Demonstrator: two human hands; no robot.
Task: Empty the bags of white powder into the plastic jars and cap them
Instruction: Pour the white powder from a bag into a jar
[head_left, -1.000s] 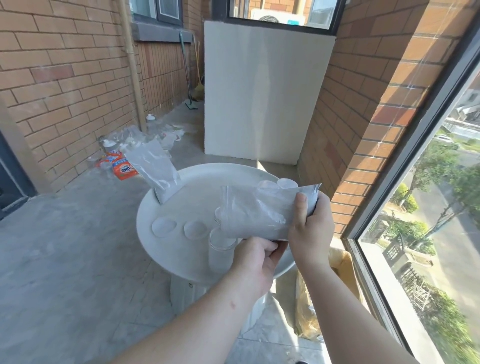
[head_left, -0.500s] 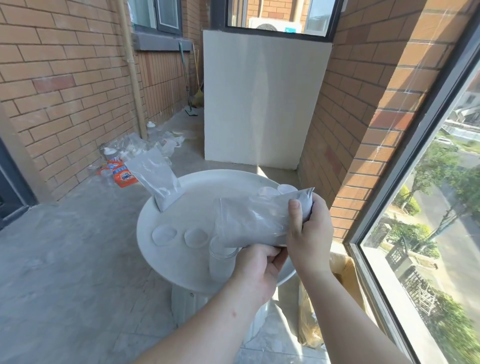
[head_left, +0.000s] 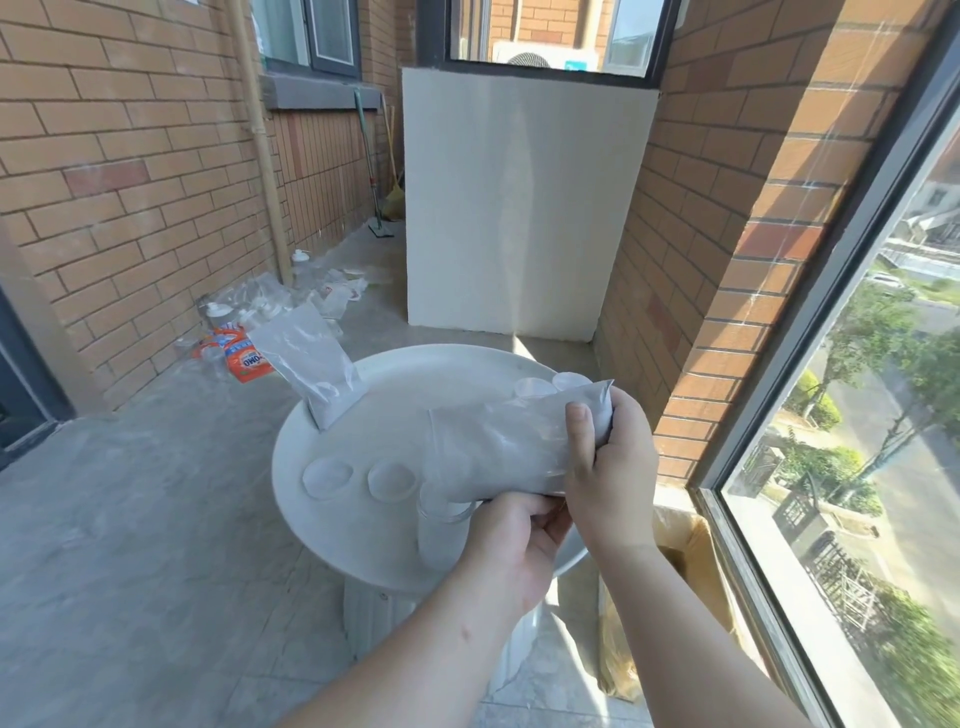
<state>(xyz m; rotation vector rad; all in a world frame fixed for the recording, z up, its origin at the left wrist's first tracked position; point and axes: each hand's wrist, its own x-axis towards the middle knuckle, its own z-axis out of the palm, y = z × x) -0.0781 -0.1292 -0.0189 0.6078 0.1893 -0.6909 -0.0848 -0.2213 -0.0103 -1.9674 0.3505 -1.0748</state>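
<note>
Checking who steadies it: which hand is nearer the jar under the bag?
Left. The left hand sits right beside the jar; the right hand grips the bag at its raised end, farther right.

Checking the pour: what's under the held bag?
A clear jar stands on the table under the low end of the bag; its mouth is largely covered, any pour unseen.

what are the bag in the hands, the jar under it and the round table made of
Bag: thin glossy clear plastic film; it creases and white powder shows through. Jar: clear, rigid, probably plastic; its wall is see-through. Table: smooth matte white top, plastic or painted metal, cannot tell which.
</note>
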